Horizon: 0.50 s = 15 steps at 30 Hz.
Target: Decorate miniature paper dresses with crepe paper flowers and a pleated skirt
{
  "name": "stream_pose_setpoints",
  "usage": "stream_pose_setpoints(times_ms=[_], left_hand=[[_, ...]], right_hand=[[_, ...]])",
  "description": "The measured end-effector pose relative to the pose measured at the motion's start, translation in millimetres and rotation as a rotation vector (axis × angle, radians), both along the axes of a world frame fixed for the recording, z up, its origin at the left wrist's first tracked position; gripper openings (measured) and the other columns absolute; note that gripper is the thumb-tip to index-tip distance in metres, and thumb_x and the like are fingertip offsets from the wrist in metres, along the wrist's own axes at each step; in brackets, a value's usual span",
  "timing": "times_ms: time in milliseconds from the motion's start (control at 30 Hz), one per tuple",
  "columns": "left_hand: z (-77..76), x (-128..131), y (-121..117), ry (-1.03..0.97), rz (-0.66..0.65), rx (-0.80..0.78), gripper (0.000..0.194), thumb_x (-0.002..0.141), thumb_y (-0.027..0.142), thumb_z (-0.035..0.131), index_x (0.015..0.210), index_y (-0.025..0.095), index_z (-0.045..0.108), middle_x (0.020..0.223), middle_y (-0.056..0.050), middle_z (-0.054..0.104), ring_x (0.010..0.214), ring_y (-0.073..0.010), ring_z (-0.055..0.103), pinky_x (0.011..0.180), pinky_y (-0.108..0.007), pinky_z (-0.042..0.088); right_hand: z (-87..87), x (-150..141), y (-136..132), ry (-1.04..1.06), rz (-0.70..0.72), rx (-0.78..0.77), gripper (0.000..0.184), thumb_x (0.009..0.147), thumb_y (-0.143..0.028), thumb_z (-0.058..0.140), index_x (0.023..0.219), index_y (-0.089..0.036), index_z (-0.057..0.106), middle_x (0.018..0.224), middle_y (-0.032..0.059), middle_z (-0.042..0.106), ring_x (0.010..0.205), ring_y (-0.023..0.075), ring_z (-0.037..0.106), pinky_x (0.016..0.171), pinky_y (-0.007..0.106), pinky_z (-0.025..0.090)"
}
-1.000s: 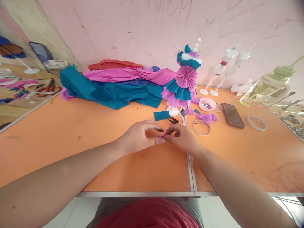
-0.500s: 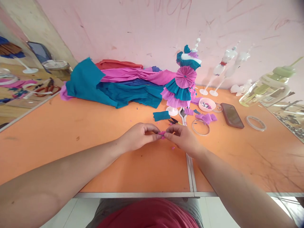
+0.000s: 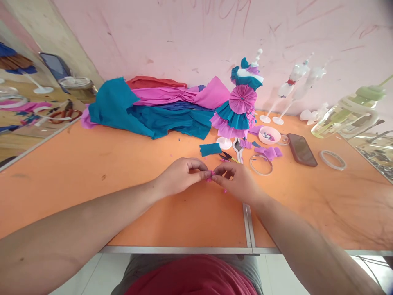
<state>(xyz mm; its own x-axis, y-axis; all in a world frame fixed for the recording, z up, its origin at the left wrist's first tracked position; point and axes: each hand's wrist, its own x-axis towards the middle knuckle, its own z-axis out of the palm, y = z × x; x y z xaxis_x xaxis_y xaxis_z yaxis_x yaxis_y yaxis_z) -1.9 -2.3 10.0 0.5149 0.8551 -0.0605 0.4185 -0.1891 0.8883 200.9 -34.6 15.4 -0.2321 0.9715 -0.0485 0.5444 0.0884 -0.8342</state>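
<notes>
Orange tabletop (image 3: 153, 221) is stretching below a scribbled pink wall (image 3: 190, 41), and the left hand (image 3: 176, 176) and right hand (image 3: 238, 180) are pinching a small pink pleated rosette (image 3: 210, 177) between their fingertips, near black-tipped snips (image 3: 229, 157). Uneven pulling could be tearing its thin folds, I judge, while a loosening pinch could be letting the pleats spring open.

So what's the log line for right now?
left hand: pinches pink piece | right hand: pinches it too | beyond: teal strip, snips
</notes>
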Motion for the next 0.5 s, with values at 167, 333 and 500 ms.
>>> stream_pose_setpoints(times_ms=[167, 333, 500], left_hand=[[-1.9, 0.4, -0.3, -0.016, 0.012, 0.018, 0.033, 0.084, 0.05, 0.065, 0.083, 0.019, 0.073, 0.097, -0.004, 0.072, 0.093, -0.0202, 0.066, 0.091, -0.031, 0.049], [-5.5, 1.2, 0.8, -0.047, 0.088, 0.016, 0.033, 0.081, 0.051, 0.067, 0.081, 0.019, 0.074, 0.092, -0.004, 0.072, 0.092, -0.0211, 0.065, 0.087, -0.029, 0.049], [-5.3, 2.2, 2.3, -0.065, 0.096, 0.005, 0.035, 0.081, 0.052, 0.066, 0.083, 0.018, 0.074, 0.093, -0.005, 0.072, 0.092, -0.0213, 0.065, 0.088, -0.03, 0.048]], right_hand=[[5.2, -1.6, -0.1, 0.088, -0.064, -0.071, 0.02, 0.079, -0.04, 0.067, 0.086, -0.021, 0.071, 0.088, 0.0024, 0.07, 0.065, 0.0125, 0.057, 0.051, 0.023, 0.047], [4.3, -0.6, 1.3, 0.113, -0.105, -0.106, 0.025, 0.077, -0.044, 0.068, 0.077, -0.019, 0.067, 0.077, 0.0014, 0.066, 0.056, 0.0105, 0.055, 0.046, 0.021, 0.044], [1.0, -0.2, 2.3, 0.152, -0.092, -0.187, 0.025, 0.079, -0.044, 0.066, 0.081, -0.019, 0.066, 0.076, 0.0006, 0.064, 0.054, 0.0094, 0.054, 0.045, 0.02, 0.048]])
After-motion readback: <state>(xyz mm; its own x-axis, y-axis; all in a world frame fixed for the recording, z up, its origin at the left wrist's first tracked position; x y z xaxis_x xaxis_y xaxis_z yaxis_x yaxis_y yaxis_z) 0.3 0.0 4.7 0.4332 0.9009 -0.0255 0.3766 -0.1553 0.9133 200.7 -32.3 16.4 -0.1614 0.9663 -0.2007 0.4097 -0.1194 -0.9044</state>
